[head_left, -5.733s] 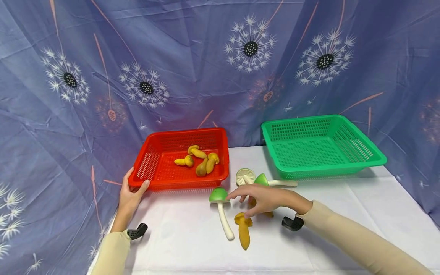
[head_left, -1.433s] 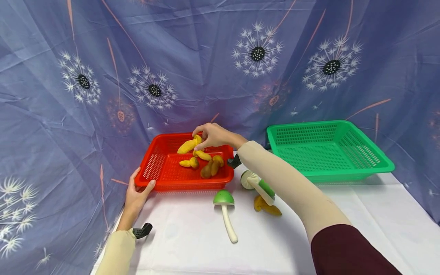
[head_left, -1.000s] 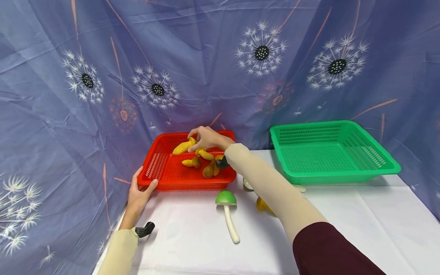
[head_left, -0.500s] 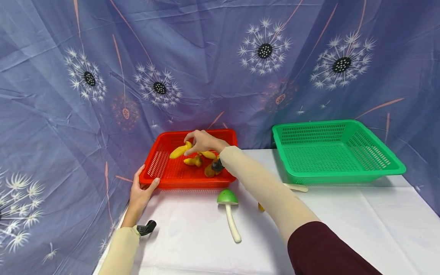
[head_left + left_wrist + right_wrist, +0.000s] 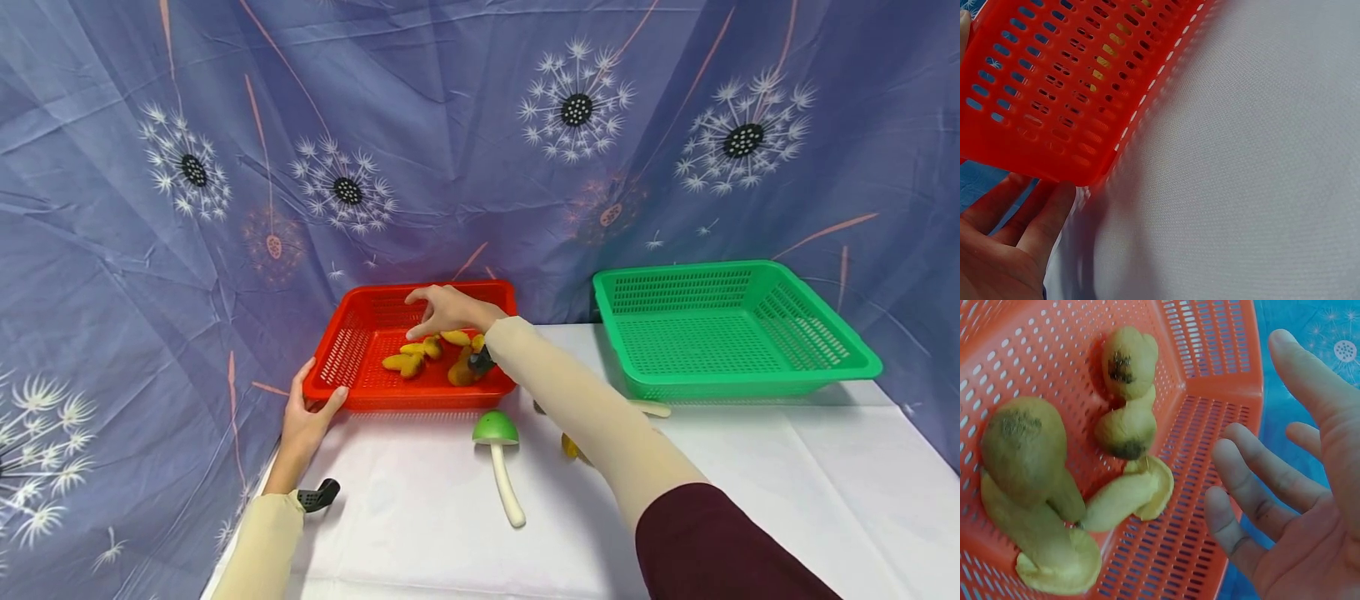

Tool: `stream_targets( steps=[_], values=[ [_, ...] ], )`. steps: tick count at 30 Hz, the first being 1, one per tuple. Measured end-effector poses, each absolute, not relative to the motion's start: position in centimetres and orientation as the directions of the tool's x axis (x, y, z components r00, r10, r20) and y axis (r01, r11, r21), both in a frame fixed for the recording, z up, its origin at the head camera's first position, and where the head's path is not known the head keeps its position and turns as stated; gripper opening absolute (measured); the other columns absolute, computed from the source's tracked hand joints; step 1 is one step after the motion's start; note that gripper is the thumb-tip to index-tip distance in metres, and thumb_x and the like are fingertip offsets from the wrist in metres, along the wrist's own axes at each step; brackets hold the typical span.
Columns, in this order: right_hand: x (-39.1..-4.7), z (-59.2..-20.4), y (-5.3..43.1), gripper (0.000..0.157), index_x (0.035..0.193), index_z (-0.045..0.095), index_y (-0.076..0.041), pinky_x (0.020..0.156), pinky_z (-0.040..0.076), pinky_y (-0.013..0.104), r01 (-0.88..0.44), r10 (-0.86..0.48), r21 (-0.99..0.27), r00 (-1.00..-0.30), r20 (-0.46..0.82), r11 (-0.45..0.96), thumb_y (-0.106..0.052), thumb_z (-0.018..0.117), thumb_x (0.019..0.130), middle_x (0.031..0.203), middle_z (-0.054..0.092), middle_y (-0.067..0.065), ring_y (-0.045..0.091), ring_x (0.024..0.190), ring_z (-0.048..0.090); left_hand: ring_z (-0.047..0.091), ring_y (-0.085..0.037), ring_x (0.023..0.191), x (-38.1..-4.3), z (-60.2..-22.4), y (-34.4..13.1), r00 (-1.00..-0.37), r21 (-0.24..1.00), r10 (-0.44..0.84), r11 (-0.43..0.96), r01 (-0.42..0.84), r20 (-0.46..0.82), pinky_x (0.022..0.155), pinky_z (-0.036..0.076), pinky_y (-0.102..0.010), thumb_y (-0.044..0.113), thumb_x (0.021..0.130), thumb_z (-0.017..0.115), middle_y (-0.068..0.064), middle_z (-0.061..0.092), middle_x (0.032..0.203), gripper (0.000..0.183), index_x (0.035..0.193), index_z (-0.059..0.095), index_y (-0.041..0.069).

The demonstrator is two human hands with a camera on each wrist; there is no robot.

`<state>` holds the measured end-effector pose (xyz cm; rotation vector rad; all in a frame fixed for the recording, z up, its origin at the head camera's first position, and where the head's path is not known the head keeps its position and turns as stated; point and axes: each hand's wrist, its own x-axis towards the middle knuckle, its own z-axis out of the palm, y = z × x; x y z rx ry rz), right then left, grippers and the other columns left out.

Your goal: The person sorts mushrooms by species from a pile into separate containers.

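My left hand (image 5: 302,427) holds the near left corner of a red plastic basket (image 5: 405,400), its thumb and fingers spread along the rim; the left wrist view shows fingertips (image 5: 1063,197) against the corner. Over the basket hovers my right hand (image 5: 447,308), fingers parted and holding nothing. Below it lie several yellow-brown toy mushrooms (image 5: 411,365). The right wrist view shows these mushrooms (image 5: 1022,450) on the basket floor, apart from the hand (image 5: 1297,531).
A green-capped toy mushroom (image 5: 497,428) with a white stem lies before the red basket. My right sleeve (image 5: 592,408) partly covers a yellow mushroom (image 5: 570,447) and a white stem (image 5: 651,408). At the right stands a green basket (image 5: 712,385); a patterned blue curtain (image 5: 450,167) hangs behind.
The right hand carried a yellow mushroom from the table into the red basket and has let it go; it now lies left of the others. The left hand keeps its hold.
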<state>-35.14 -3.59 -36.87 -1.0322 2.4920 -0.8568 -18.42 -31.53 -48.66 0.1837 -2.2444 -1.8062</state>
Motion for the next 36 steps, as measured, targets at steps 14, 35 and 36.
stream_targets(
  steps=[14,35,36],
  values=[
    [-33.3,-34.3,0.6,0.062,0.145,0.058,-0.018,0.090,0.052,0.032,-0.630,-0.736,-0.568,-0.674,0.063,0.529,-0.042,0.079,0.091,0.102,0.075,-0.001,0.020,0.103,0.065,0.053,-0.008,0.117,-18.7,-48.6,-31.5,-0.962,0.977,-0.254,0.208,0.043,0.097,0.087,0.048,-0.008,0.016,0.096,0.074,-0.018,0.044,0.153,0.086,0.164,0.023,0.029],
    [-25.8,-32.8,8.6,0.058,0.140,0.062,-0.018,0.073,0.056,0.030,-0.738,-0.748,-0.565,-0.597,0.290,0.370,-0.037,0.081,0.090,0.112,0.069,-0.003,0.009,0.082,0.066,0.050,-0.015,0.122,-18.7,-49.1,-31.6,-0.957,0.975,-0.269,0.218,0.048,0.107,0.086,0.047,-0.006,0.014,0.096,0.074,-0.017,0.044,0.153,0.087,0.164,0.023,0.030],
    [-25.5,-33.0,9.0,0.058,0.141,0.061,-0.019,0.072,0.056,0.030,-0.735,-0.744,-0.567,-0.602,0.290,0.373,-0.037,0.081,0.090,0.113,0.069,-0.003,0.009,0.082,0.066,0.050,-0.014,0.122,-18.8,-49.2,-31.7,-0.957,0.975,-0.268,0.215,0.050,0.109,0.086,0.047,-0.006,0.014,0.096,0.074,-0.017,0.044,0.154,0.087,0.164,0.023,0.029]
  ],
)
